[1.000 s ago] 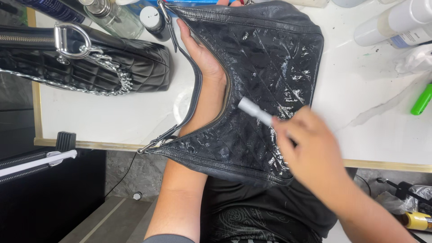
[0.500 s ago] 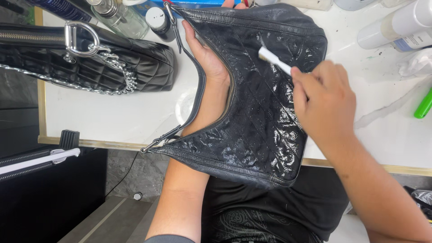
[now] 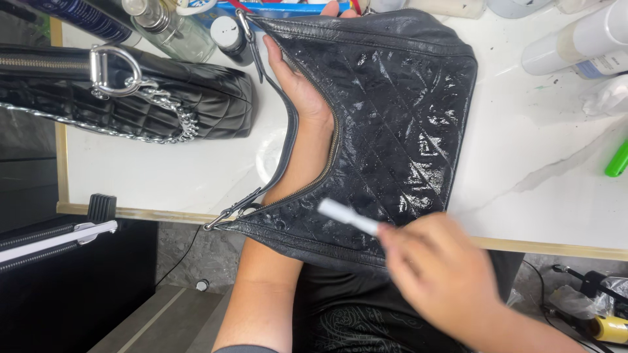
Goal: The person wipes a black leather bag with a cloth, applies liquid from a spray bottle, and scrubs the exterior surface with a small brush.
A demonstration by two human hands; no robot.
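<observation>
From the head camera, looking straight down: a black quilted bag [image 3: 399,124] lies across the near edge of a white marble-patterned table [image 3: 543,176], its lower end hanging over the pale wooden rim. The leather is glossy and crinkled, stitched in diamonds, with wet-looking shine on the panel. A thin strap [image 3: 282,137] curves along its left side to a metal ring at the lower corner, and a zip runs along the open mouth.

The left hand [image 3: 302,91] is pushed inside the bag through that mouth, palm flat against the lining, fingertips showing just past the top edge; it grips nothing, only spreads the leather from within. The right hand [image 3: 439,274], blurred, hovers over the bag's lower end with fingers closed round a small white stick-shaped tool [image 3: 348,216], whose tip points up and left over the quilting. I cannot tell whether the tip touches the leather.

To the left, well apart, lies a second black quilted bag [image 3: 163,98], shinier and boxier, with a big silver ring and a chain. Along the far edge stand a clear glass bottle [image 3: 171,29], a small dark jar [image 3: 230,38] and white cylindrical bottles [image 3: 582,39]. A green object [image 3: 617,160] pokes in at the right edge.
</observation>
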